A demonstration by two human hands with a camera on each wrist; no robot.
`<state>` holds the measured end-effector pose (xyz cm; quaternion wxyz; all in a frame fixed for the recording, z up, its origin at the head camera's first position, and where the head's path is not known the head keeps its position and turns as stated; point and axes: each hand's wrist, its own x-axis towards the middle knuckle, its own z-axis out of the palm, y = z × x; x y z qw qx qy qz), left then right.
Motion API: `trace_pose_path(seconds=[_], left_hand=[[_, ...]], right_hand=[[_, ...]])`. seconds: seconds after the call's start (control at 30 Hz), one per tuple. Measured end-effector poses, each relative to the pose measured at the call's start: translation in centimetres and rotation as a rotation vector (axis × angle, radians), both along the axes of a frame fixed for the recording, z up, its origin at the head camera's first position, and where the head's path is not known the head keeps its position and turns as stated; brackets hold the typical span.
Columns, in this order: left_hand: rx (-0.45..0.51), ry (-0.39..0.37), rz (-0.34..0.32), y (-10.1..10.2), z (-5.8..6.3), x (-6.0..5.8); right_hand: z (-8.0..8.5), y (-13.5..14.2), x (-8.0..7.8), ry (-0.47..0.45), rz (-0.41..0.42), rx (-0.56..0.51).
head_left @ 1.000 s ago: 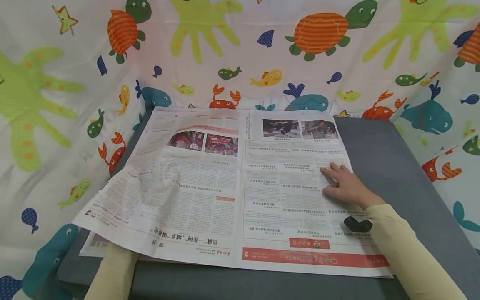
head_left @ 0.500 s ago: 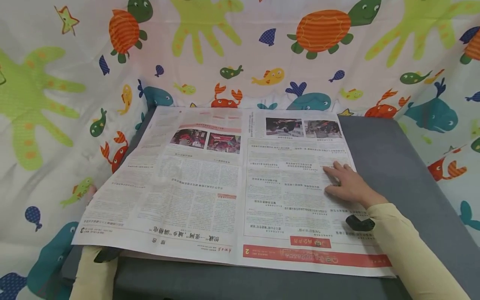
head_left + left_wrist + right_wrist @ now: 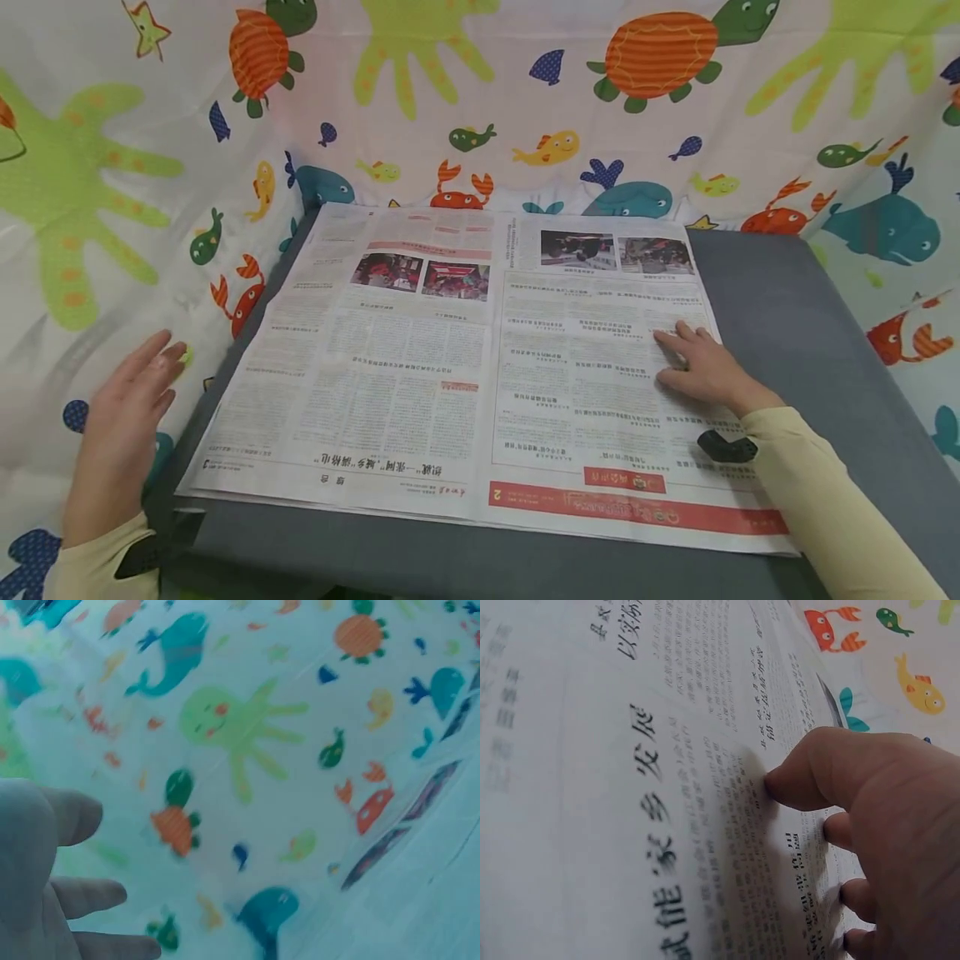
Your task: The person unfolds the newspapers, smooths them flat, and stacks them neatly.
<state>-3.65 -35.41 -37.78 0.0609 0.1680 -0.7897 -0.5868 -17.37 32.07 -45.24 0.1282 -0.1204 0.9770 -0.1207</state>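
Note:
An open newspaper (image 3: 397, 358) lies spread on the grey table, its left and right pages both flat. Off the newspaper's left edge, my left hand (image 3: 127, 433) is raised with fingers extended and nothing in it; the left wrist view shows the same hand (image 3: 45, 877) with spread fingers before the curtain. My right hand (image 3: 705, 371) rests on the right page, its fingertips on the print. In the right wrist view the thumb and fingertips of that hand (image 3: 885, 825) touch the paper.
The grey table (image 3: 780, 333) shows along the right side and in front of the newspaper. A white curtain (image 3: 420, 142) printed with sea animals stands behind it and on both sides. Dark wrist bands (image 3: 727, 447) sit on both sleeves.
My left hand has come out from under the left page and moved up to the left of the newspaper. The lifted, creased left page now lies flat. My right hand stays on the right page.

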Motion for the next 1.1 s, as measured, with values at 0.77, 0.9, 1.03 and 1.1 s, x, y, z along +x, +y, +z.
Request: trace_pose_path(seconds=[0.77, 0.9, 1.03, 1.1], left_hand=[[-0.958, -0.145, -0.703, 24.6, -7.5, -18.1], [-0.981, -0.183, -0.702, 25.1, -8.9, -18.5], [-0.976, -0.177, -0.686, 25.5, -9.3, -18.8], [-0.981, -0.173, -0.676, 25.5, -9.4, -18.8]], right_hand=[[0.4, -17.4, -2.9, 0.059, 0.259, -0.123], [0.2, -18.5, -2.8, 0.074, 0.255, -0.116], [-0.2, -18.4, -3.0, 0.064, 0.219, -0.093], [-0.5, -18.4, -3.1, 0.061, 0.219, -0.083]])
